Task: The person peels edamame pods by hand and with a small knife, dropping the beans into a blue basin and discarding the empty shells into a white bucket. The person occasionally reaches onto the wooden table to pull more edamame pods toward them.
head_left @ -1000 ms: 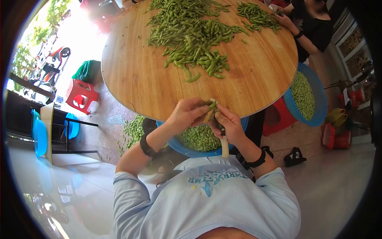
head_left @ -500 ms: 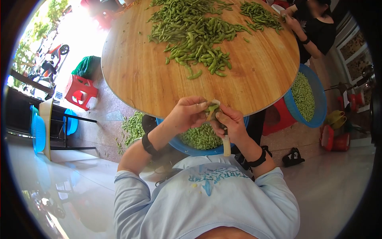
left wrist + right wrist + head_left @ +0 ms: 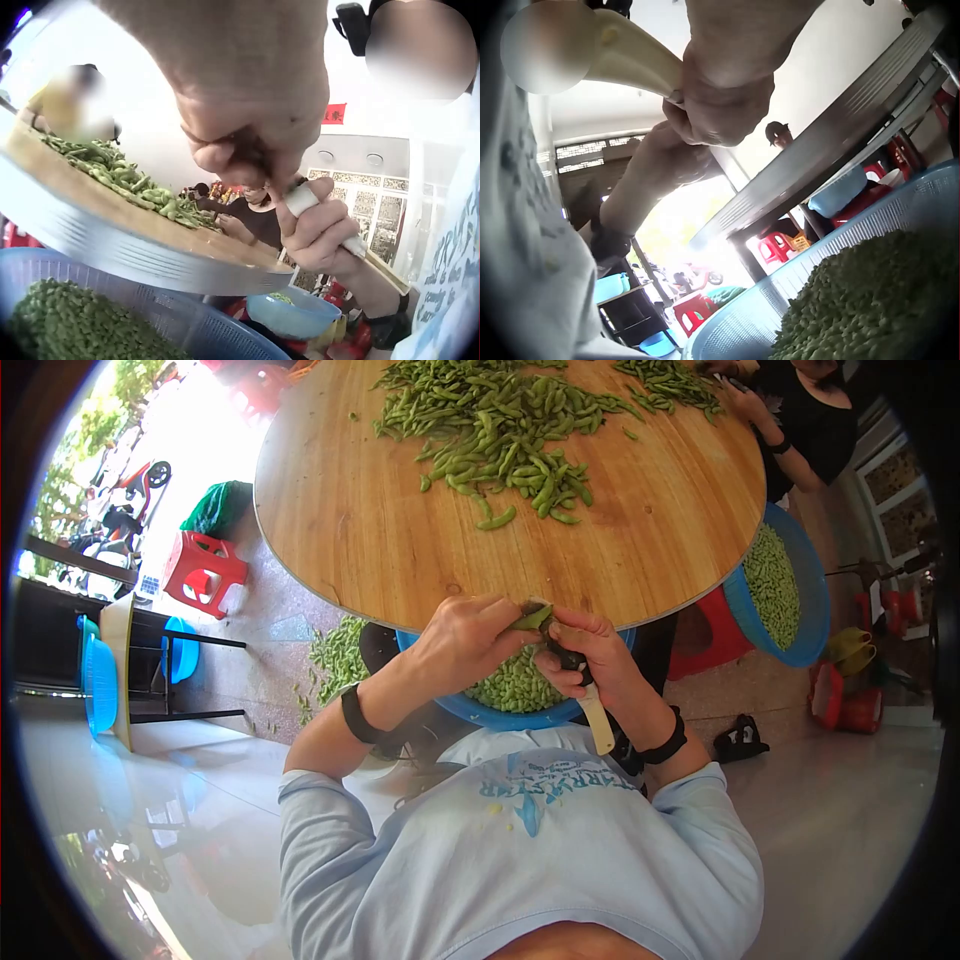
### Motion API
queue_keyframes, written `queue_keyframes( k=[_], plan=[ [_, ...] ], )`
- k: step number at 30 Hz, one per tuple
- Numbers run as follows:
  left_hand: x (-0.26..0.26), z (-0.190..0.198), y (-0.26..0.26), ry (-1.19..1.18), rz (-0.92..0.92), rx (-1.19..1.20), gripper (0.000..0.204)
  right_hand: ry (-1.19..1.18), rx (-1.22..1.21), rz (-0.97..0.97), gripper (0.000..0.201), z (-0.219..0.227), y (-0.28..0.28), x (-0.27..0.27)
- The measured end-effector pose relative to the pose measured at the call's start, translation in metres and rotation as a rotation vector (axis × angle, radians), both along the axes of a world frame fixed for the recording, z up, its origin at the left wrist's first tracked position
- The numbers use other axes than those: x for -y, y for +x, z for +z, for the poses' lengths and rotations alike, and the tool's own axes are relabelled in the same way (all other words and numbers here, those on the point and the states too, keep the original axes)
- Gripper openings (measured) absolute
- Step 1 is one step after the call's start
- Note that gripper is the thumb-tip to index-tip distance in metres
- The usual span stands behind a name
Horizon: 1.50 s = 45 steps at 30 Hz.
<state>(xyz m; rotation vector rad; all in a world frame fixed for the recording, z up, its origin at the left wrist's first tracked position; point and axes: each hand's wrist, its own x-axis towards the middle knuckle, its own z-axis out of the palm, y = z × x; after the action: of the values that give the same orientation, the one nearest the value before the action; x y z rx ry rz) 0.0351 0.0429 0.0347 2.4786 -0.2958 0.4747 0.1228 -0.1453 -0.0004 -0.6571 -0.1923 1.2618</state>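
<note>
Both hands meet over the near edge of the round wooden table (image 3: 330, 540). My left hand (image 3: 450, 645) pinches a green soybean pod (image 3: 533, 618) between thumb and fingers. My right hand (image 3: 605, 655) grips a tool with a cream handle (image 3: 598, 722) pointing back toward the shirt; its working end is hidden by the fingers. A white band (image 3: 301, 199) wraps a digit of the right hand in the left wrist view. Below the hands, a blue basket (image 3: 742, 306) holds a heap of shelled green beans (image 3: 515, 682).
A large pile of pods (image 3: 500, 430) covers the table's far middle. Another person (image 3: 800, 420) works at the far right. A second blue basin (image 3: 812, 590) of beans stands at right. At left are a red stool (image 3: 205, 575) and loose beans on the floor (image 3: 338, 660).
The left hand has curled further over the pod, which showed more openly before. The tool's handle has swung to the right. The head view has shifted slightly, raising the table in it.
</note>
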Motion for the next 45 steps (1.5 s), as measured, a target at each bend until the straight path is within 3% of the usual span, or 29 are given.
queue_keyframes(
  k=[2, 3, 5, 8, 11, 13, 14, 15, 16, 17, 19, 21, 23, 25, 26, 28, 33, 35, 39, 41, 43, 45],
  plan=[
    [-0.001, 0.003, 0.0, -0.287, -0.06, -0.1, 0.012, 0.02, -0.039, 0.005, 0.017, 0.001, -0.003, -0.001],
    [0.0, 0.002, 0.0, -0.289, -0.06, -0.102, 0.012, 0.035, -0.043, -0.015, 0.017, 0.003, -0.004, -0.002],
    [0.005, 0.0, 0.002, -0.533, -0.011, -0.122, 0.017, 0.047, -0.049, -0.034, 0.016, 0.006, -0.006, -0.002],
    [0.007, -0.006, 0.004, -0.662, 0.01, -0.142, 0.019, 0.062, -0.028, -0.07, 0.015, 0.009, -0.008, -0.005],
    [0.01, -0.015, 0.005, -0.573, 0.098, -0.125, 0.021, 0.028, 0.035, -0.109, 0.018, 0.009, -0.011, -0.005],
    [0.016, -0.014, 0.006, -0.661, 0.125, -0.218, 0.019, -0.024, 0.359, -0.233, 0.022, 0.008, -0.015, -0.006],
    [0.018, -0.014, 0.007, -0.744, 0.15, -0.313, 0.018, -0.026, 0.357, -0.23, 0.022, 0.009, -0.016, -0.005],
    [0.019, -0.014, 0.006, -0.747, 0.153, -0.315, 0.018, -0.095, 0.519, -0.262, 0.024, 0.009, -0.018, -0.002],
    [0.02, -0.015, 0.006, -0.801, 0.086, -0.346, 0.014, -0.165, 0.681, -0.292, 0.026, 0.009, -0.019, -0.001],
    [0.021, -0.016, 0.005, -0.856, 0.018, -0.38, 0.011, -0.169, 0.675, -0.289, 0.026, 0.007, -0.019, 0.0],
    [0.027, -0.023, 0.002, -0.916, -0.003, -0.403, 0.011, -0.201, 1.096, -0.352, 0.029, 0.003, -0.02, 0.004],
    [0.028, -0.027, 0.001, -0.968, -0.027, -0.409, 0.015, -0.201, 1.089, -0.316, 0.029, 0.004, -0.014, 0.011],
    [0.027, -0.026, 0.002, -0.814, -0.028, -0.399, 0.009, -0.193, 1.085, -0.285, 0.03, 0.005, -0.011, 0.01],
    [0.029, -0.028, 0.002, -0.864, -0.034, -0.42, 0.011, -0.113, 1.287, -0.358, 0.03, 0.006, -0.014, 0.011],
    [0.032, -0.029, 0.001, -0.919, -0.037, -0.445, 0.013, -0.115, 1.286, -0.357, 0.03, 0.007, -0.013, 0.015],
    [0.031, -0.031, -0.005, -0.823, -0.088, -0.381, 0.018, -0.187, 0.83, -0.149, 0.033, 0.012, -0.007, 0.028],
    [0.041, -0.018, -0.018, -0.584, -0.117, -0.175, 0.036, -0.197, 0.783, -0.139, 0.035, 0.008, -0.005, 0.042],
    [0.04, -0.015, -0.019, -0.671, -0.002, -0.29, 0.041, -0.208, 0.761, -0.14, 0.036, 0.007, -0.004, 0.041],
    [0.035, -0.025, -0.023, -0.934, 0.022, -0.314, 0.04, -0.119, 0.817, -0.078, 0.036, 0.0, -0.015, 0.022],
    [0.021, -0.014, -0.034, -0.632, 0.187, -0.158, 0.029, -0.072, 0.855, -0.078, 0.038, -0.003, -0.015, 0.018],
    [-0.015, 0.0, -0.042, -0.009, 0.224, 0.001, 0.018, -0.122, 0.704, -0.157, 0.04, -0.002, -0.012, 0.016],
    [-0.047, 0.011, -0.038, 0.421, 0.463, -0.2, 0.009, -0.164, 0.702, -0.178, 0.042, -0.014, -0.003, 0.02]
  ],
)
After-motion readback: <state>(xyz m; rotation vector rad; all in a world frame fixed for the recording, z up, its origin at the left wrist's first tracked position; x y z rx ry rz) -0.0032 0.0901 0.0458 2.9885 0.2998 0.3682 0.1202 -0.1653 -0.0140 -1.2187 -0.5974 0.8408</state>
